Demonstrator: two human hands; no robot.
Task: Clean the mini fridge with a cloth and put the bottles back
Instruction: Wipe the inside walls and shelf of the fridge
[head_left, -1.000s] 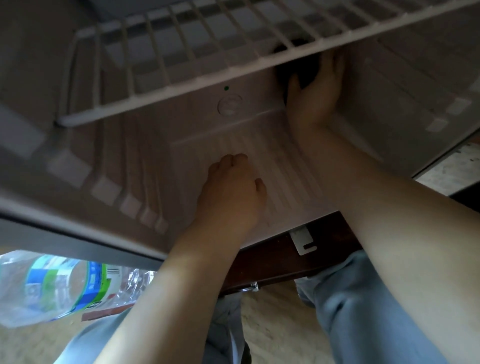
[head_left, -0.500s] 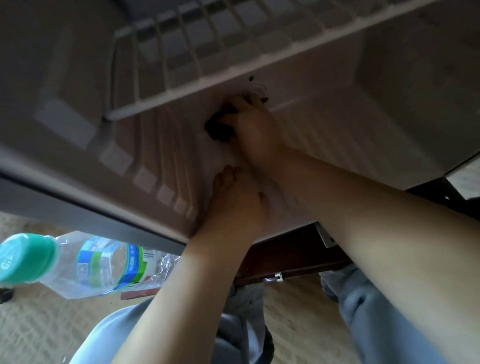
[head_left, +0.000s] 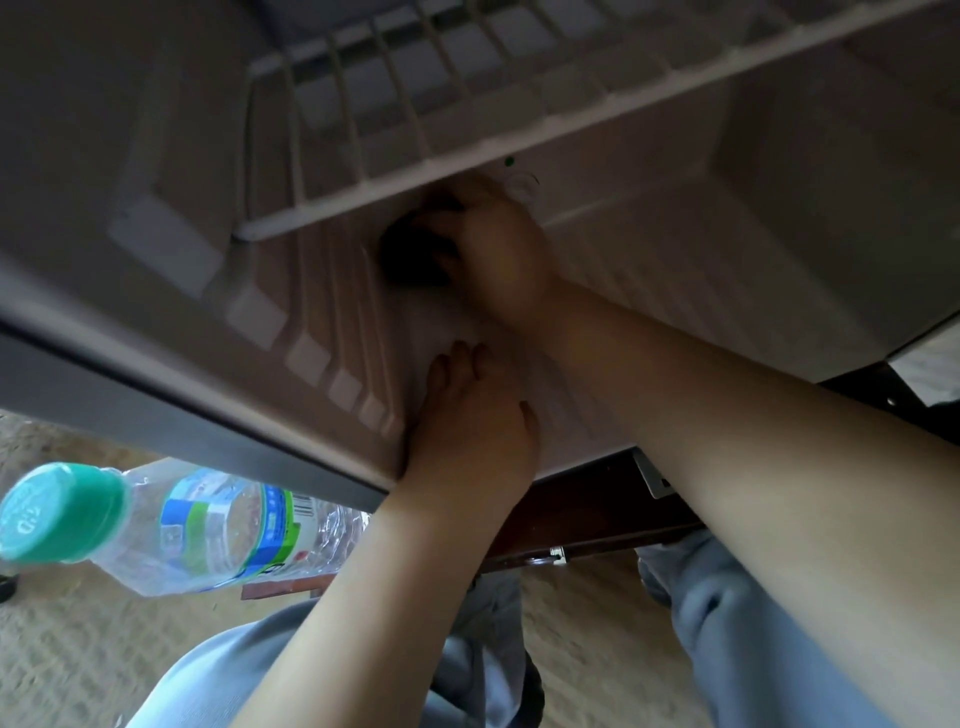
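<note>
Right hand (head_left: 501, 254) gripping cloth (head_left: 408, 257), left hand (head_left: 475, 431) apart

Low wire shelf (head_left: 467, 150) overhead; free fridge floor (head_left: 701, 291) rightward.

the right hand (head_left: 498, 249) has swept the dark cloth (head_left: 410, 254) leftward along the fridge (head_left: 810, 218) back wall.
</note>
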